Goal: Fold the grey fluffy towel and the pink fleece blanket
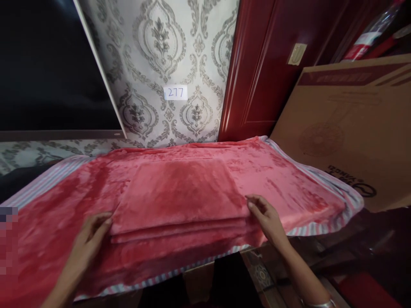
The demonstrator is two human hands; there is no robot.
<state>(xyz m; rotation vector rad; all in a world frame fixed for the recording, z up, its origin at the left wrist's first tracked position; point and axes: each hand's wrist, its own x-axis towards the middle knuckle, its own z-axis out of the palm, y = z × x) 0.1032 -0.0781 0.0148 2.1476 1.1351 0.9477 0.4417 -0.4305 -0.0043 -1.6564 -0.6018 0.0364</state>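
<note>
A folded red plush cloth (181, 194) lies flat in a rectangle, its layers stacked at the front edge. Beneath it spreads a red plush cover (285, 179) of much the same colour, with a striped border. My left hand (88, 239) pinches the folded cloth's left side near the front corner between thumb and fingers. At the opposite side, my right hand (266, 216) pinches the right edge near its front corner. The fingers' undersides and the cloth inside each pinch are partly hidden.
A dark screen (54, 68) stands at the back left, before a patterned wall (160, 42) with a paper label (175, 92). On the right are a red door panel (253, 64), a large cardboard box (349, 137) and a bottle (369, 40).
</note>
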